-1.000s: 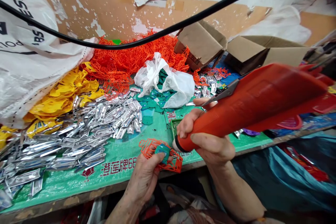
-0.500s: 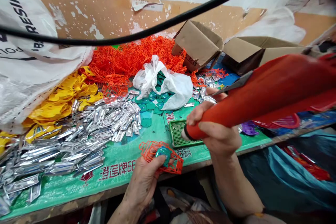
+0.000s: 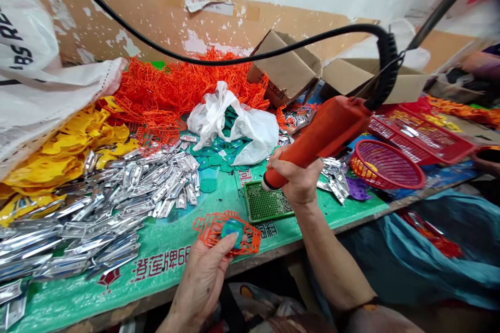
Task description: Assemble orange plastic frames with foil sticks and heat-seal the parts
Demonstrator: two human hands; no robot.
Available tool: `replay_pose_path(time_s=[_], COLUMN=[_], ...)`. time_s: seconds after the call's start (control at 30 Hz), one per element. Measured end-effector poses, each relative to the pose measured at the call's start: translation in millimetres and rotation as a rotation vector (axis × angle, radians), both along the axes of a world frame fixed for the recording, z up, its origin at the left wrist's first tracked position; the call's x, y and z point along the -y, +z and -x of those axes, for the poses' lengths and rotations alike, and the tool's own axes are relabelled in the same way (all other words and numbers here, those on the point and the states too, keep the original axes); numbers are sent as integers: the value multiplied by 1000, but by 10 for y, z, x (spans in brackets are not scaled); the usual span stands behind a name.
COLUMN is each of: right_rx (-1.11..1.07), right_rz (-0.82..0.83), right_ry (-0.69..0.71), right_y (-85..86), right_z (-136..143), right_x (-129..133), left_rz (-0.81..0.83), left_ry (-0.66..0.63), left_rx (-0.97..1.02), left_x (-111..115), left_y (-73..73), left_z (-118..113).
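Note:
My left hand (image 3: pixel 205 270) pinches an orange plastic lattice frame (image 3: pixel 253 242) with a teal plastic piece (image 3: pixel 231 228) on it, the thumb pressing on the teal piece. My right hand (image 3: pixel 299 182) wraps round a red-orange electric screwdriver (image 3: pixel 326 132), which slants with its light-coloured nose down and left. That nose is over the back edge of a green tray (image 3: pixel 269 216) dotted with small holes; whether it touches the tray I cannot tell. The tray lies on the green table cover, to the right of and behind the orange frame.
Silvery parts (image 3: pixel 156 182) and yellow parts (image 3: pixel 74 140) are piled on the left. Behind stand an orange heap (image 3: pixel 187 78), a white bag (image 3: pixel 258 132) of teal pieces and cardboard boxes (image 3: pixel 287 70). Red baskets (image 3: pixel 390 164) sit right. A black cable (image 3: pixel 234 61) crosses above.
The screwdriver's rear has swung away from the camera, so its whole body and cable show. My left hand keeps the frame and teal piece. The view has turned rightward, revealing the red baskets.

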State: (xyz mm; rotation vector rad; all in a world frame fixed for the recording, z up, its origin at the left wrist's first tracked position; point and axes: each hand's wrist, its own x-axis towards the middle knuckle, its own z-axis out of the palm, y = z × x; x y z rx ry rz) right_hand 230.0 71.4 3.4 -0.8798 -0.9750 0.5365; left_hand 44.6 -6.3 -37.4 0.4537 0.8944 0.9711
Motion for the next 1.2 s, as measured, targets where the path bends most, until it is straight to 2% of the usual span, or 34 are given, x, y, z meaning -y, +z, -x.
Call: replay_pose_path(time_s=[0.47,0.9,1.2], right_rx=[18,39,-1], right_rz=[54,66,46], right_ry=[-44,-80,-47], right_y=[-77,-84,-31], right_z=[-29,-9,-67], right_x=[-23,-15,-18], left_rz=[24,96,111], left_ry=[17,9,38], left_rx=[37,-1,-2], left_x=[-10,-30,-33], left_y=[4,-42,-40], left_z=[3,33,31])
